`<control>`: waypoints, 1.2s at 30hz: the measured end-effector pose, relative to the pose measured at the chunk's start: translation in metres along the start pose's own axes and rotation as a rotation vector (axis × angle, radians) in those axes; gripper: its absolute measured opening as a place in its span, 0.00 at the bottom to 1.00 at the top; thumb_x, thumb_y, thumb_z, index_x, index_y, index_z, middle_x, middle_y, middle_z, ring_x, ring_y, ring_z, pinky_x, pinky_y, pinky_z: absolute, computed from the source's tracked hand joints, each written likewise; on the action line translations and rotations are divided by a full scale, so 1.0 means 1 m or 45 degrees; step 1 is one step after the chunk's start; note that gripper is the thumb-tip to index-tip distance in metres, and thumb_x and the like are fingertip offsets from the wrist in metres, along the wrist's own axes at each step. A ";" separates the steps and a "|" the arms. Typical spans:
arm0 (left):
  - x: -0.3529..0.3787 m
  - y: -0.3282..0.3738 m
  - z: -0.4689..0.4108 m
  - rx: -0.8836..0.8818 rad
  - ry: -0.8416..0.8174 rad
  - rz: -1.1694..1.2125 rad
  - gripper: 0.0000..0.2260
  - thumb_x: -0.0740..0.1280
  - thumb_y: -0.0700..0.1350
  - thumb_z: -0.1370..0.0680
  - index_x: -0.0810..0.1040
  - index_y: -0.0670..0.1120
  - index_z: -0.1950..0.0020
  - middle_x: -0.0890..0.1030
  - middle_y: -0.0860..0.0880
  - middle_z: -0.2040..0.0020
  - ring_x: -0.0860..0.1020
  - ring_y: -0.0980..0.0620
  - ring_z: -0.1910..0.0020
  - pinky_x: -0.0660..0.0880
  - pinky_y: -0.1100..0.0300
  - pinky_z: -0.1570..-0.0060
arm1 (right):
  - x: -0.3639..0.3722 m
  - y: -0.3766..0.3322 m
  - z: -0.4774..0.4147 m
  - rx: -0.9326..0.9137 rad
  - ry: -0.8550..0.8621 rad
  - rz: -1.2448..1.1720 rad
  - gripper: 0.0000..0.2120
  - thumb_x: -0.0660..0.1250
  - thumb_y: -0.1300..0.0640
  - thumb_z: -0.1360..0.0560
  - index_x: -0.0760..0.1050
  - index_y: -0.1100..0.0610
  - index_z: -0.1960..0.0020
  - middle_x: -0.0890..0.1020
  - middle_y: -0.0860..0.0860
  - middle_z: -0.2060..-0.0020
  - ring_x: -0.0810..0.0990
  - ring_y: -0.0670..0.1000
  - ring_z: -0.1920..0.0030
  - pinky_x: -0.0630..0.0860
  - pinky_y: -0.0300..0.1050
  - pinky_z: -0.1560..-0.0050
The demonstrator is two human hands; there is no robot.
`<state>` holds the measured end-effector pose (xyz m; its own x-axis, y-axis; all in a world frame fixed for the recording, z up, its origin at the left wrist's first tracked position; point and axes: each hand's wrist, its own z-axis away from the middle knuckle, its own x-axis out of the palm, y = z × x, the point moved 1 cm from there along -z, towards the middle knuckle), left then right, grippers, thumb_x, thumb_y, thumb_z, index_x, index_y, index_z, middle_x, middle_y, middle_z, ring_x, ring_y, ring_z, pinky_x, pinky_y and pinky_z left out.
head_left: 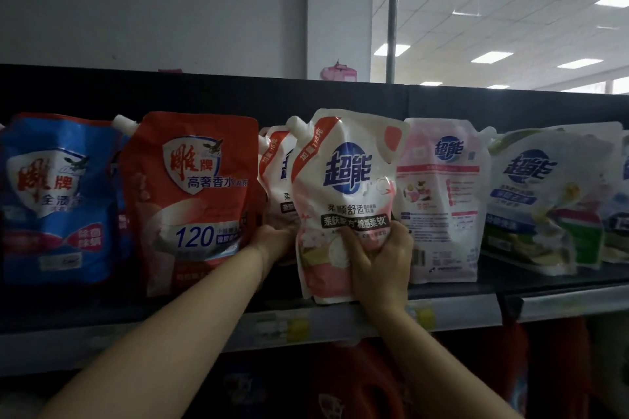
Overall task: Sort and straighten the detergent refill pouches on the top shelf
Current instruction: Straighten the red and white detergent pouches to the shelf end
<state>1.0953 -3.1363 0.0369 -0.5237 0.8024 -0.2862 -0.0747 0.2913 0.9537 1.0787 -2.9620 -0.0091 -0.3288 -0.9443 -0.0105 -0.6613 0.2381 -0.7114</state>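
At the front edge of the top shelf [452, 311], the right hand [381, 262] clamps its grip on the pink pouch [343, 201] to stand it upright, while the left hand [272, 243] reaches behind it, grip hidden, apparently to steady the rear pouch [274, 173].

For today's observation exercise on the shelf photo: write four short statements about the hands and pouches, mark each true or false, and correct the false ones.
1. The right hand grips the front pink-and-white pouch. True.
2. The left hand rests on the blue pouch. False: it reaches behind the front pink-and-white pouch, beside the red pouch.
3. The pouch to the right of the held one shows its back panel. True.
4. The held pouch has no spout. False: a white spout sits at its upper left corner.
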 end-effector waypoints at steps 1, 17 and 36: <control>-0.003 -0.005 0.002 -0.002 -0.009 0.024 0.22 0.63 0.45 0.20 0.68 0.32 0.32 0.73 0.38 0.33 0.73 0.39 0.35 0.71 0.57 0.42 | 0.000 -0.001 -0.001 0.007 -0.003 -0.012 0.37 0.66 0.30 0.38 0.69 0.56 0.40 0.71 0.50 0.49 0.70 0.49 0.48 0.70 0.45 0.46; -0.024 -0.020 0.050 1.484 0.263 -1.460 0.54 0.70 0.62 0.30 0.28 0.55 0.26 0.26 0.53 0.26 0.28 0.51 0.26 0.32 0.49 0.32 | 0.018 -0.012 -0.006 -0.116 -0.492 0.298 0.36 0.66 0.35 0.30 0.61 0.58 0.33 0.68 0.57 0.40 0.68 0.57 0.38 0.68 0.54 0.36; -0.002 -0.013 0.006 0.998 0.285 -1.835 0.36 0.54 0.43 0.17 0.21 0.48 0.32 0.21 0.49 0.33 0.26 0.43 0.29 0.47 0.51 0.26 | 0.043 -0.010 -0.044 -0.643 -1.087 1.259 0.59 0.69 0.40 0.28 0.16 0.48 0.34 0.18 0.54 0.34 0.17 0.55 0.36 0.32 0.55 0.32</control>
<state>1.1023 -3.1388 0.0249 -0.5171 -0.4082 -0.7523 -0.1939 0.9120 -0.3616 1.0413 -2.9947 0.0282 -0.4094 -0.1409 -0.9014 -0.6278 0.7604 0.1663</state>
